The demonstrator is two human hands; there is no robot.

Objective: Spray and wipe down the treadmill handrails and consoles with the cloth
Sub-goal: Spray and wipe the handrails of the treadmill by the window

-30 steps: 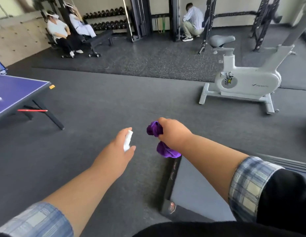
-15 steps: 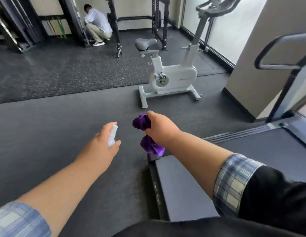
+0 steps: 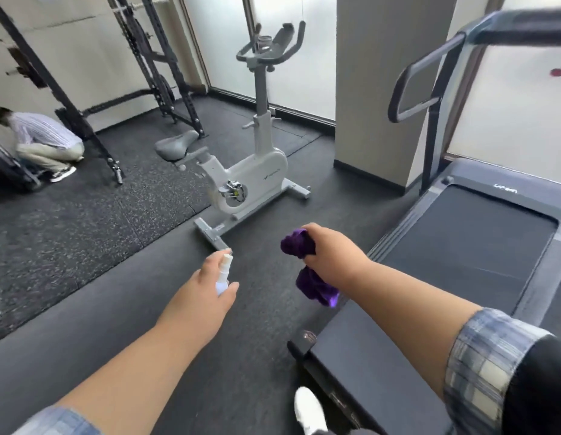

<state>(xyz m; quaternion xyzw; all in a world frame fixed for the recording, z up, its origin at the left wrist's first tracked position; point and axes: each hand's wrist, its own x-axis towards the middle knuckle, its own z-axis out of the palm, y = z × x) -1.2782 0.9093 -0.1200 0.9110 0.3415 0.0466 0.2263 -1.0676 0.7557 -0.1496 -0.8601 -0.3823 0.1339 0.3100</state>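
My left hand (image 3: 207,288) grips a small white spray bottle (image 3: 223,271), nozzle up, held out over the dark floor. My right hand (image 3: 331,252) is closed around a bunched purple cloth (image 3: 315,288) that sticks out above and hangs below the fist. The treadmill (image 3: 467,246) lies to the right, its belt running away from me. Its dark curved handrail (image 3: 408,89) rises at the upper right, well beyond both hands. The console is cut off by the top edge of the frame.
A white exercise bike (image 3: 251,180) stands straight ahead on the rubber floor. A beige pillar (image 3: 386,89) rises between the bike and the treadmill. Black rack frames (image 3: 153,67) stand at the back left, where a person (image 3: 40,142) crouches. My white shoe (image 3: 307,409) shows at the bottom.
The view has swung right: the bike has shifted left and the treadmill belt and handrail have come into sight. Both hands keep the same hold on bottle and cloth.
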